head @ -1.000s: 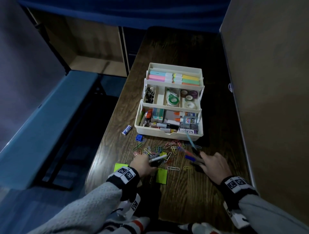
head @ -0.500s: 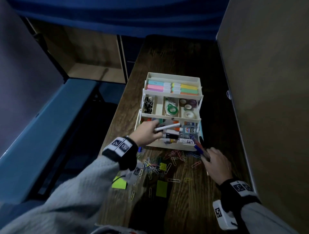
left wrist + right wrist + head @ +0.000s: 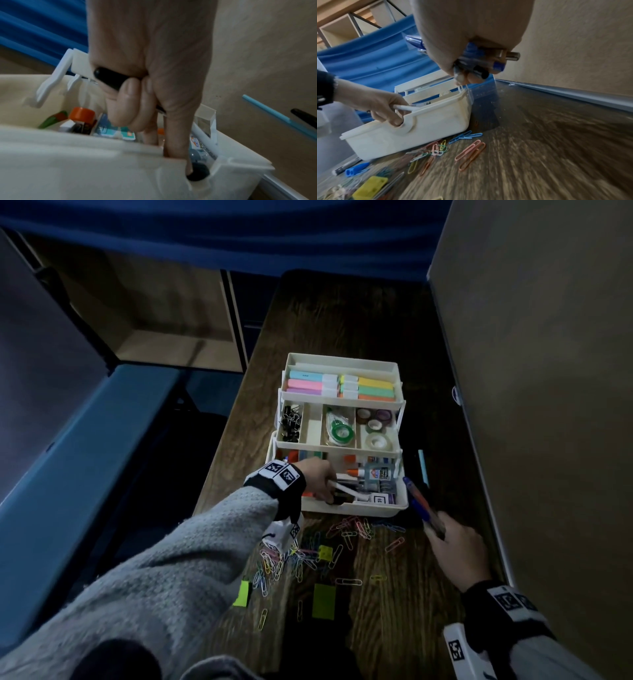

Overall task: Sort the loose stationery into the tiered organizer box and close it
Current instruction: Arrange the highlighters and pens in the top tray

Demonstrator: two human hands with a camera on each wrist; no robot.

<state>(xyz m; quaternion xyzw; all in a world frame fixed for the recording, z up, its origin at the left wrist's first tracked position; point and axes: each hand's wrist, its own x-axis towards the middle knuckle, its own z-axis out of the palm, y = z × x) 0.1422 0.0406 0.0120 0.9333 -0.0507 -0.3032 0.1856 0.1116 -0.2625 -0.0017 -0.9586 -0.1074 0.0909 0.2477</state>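
Observation:
The cream tiered organizer box [image 3: 342,510] stands open on the wooden table, its three tiers stepped back. My left hand [image 3: 329,491] reaches into the bottom tier, gripping a white pen [image 3: 346,490] and a black marker [image 3: 109,78]. Its fingertips are below the front rim [image 3: 85,142]. My right hand [image 3: 442,532] is by the box's front right corner and grips a bundle of pens [image 3: 479,63]. A blue pen [image 3: 416,498] and a light-blue one [image 3: 423,467] stick out toward the box. Loose coloured paper clips [image 3: 352,530] lie in front of the box.
Green sticky notes [image 3: 323,601], a yellow piece [image 3: 370,188] and a small blue piece [image 3: 356,169] lie among the clips. A beige partition wall [image 3: 548,405] runs along the table's right edge. The table drops off at the left edge [image 3: 219,467].
My left hand has left the clip pile and carried its pens forward and down into the bottom tier. My right hand has moved its pen bundle up to the box's right corner.

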